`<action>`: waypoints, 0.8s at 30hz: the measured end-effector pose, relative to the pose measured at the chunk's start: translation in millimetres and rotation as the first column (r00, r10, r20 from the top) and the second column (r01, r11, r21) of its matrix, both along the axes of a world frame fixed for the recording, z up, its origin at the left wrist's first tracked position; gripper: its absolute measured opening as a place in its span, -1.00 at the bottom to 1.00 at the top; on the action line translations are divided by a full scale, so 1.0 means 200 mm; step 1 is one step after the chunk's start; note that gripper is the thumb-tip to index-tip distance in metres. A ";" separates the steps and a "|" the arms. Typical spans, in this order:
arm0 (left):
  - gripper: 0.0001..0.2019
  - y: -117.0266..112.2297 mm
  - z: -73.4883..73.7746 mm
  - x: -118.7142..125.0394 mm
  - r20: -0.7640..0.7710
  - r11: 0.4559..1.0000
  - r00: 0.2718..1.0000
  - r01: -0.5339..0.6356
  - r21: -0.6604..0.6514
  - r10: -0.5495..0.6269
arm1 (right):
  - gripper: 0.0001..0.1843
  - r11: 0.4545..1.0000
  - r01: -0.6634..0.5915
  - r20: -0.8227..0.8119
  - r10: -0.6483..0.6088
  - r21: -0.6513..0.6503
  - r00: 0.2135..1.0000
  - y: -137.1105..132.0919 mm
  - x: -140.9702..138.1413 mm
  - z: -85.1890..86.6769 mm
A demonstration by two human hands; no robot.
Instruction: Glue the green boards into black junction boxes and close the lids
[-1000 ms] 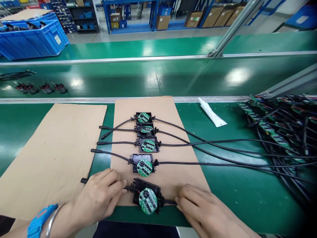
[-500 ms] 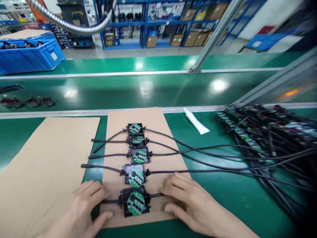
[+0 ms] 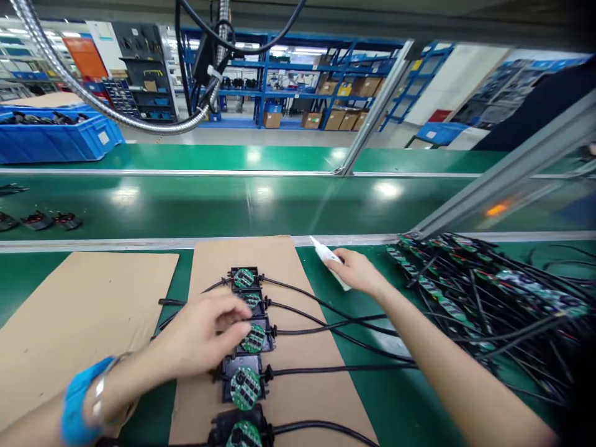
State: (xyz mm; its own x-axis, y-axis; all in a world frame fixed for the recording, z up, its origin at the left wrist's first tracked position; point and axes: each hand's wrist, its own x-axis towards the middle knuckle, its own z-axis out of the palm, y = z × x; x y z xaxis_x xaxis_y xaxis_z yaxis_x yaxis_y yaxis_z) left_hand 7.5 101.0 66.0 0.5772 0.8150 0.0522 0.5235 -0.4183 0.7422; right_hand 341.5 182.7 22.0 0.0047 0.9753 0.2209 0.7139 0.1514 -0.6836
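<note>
Several black housings with round green circuit boards [image 3: 244,388] and black cables lie in a row on a strip of cardboard [image 3: 302,397]. My left hand [image 3: 205,332] rests over the middle of the row, fingers curled on a housing beside a green board [image 3: 254,339]. My right hand [image 3: 356,273] reaches to the far edge of the bench and closes on a white tube [image 3: 326,253]. A blue wristband and a metal bangle sit on my left wrist.
A heap of cabled green boards [image 3: 484,292] fills the right of the bench. A second cardboard sheet [image 3: 79,310] lies at left. Beyond runs a green conveyor belt [image 3: 261,205] with small parts [image 3: 37,220], a blue bin [image 3: 56,136] and a hanging metal hose [image 3: 139,121].
Both hands left the nearest housing. My left hand moved up the row to the middle housings. My right hand reached far right to the white tube. The view tilted up.
</note>
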 end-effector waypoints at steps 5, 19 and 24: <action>-0.72 0.15 -0.05 0.24 0.221 0.979 0.975 0.075 -0.189 -0.032 | -0.50 0.989 -0.141 -0.338 0.118 -0.044 0.934 -0.18 -0.48 0.07; -0.67 0.12 -0.07 0.15 0.462 0.952 0.886 0.096 -0.290 0.051 | -0.76 0.935 -0.273 -0.121 0.305 0.228 0.945 -0.35 -0.65 0.21; -0.79 0.22 0.12 0.09 0.361 0.991 0.926 -0.078 -0.108 0.112 | -0.54 0.580 -0.626 0.596 0.278 0.521 0.753 -0.19 -0.68 0.43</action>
